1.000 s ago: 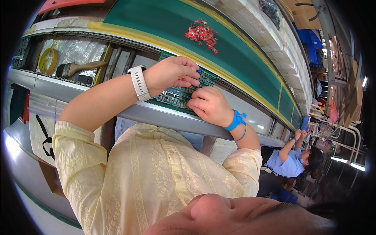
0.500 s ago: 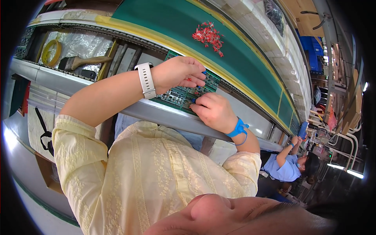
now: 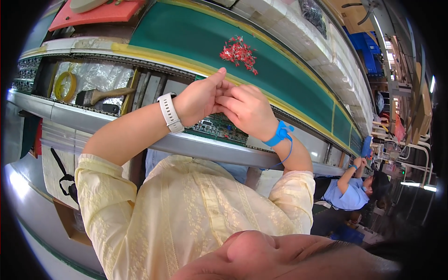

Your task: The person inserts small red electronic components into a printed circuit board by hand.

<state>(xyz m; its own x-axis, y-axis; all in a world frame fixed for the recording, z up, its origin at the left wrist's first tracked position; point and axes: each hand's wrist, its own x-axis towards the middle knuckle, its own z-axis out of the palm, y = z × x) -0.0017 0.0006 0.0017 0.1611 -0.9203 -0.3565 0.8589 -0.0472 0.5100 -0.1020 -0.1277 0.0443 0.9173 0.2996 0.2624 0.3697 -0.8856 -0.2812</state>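
Your bunched right hand [image 3: 252,112] left the circuit board [image 3: 224,131], meeting your half-curled left hand [image 3: 196,101]; board work paused, any held parts indiscernible.

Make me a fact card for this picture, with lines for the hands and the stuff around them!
Left hand: white strap on wrist
Right hand: blue band on wrist, close beside left hand
Held: can't tell, too hidden
Under hands: green circuit board, partly covered
Beyond hands: pile of little red parts on green surface
Left side: brush beside yellow ring

Own hands [image 3: 196,102] [image 3: 252,112] x2, brush [image 3: 104,94] qty 1
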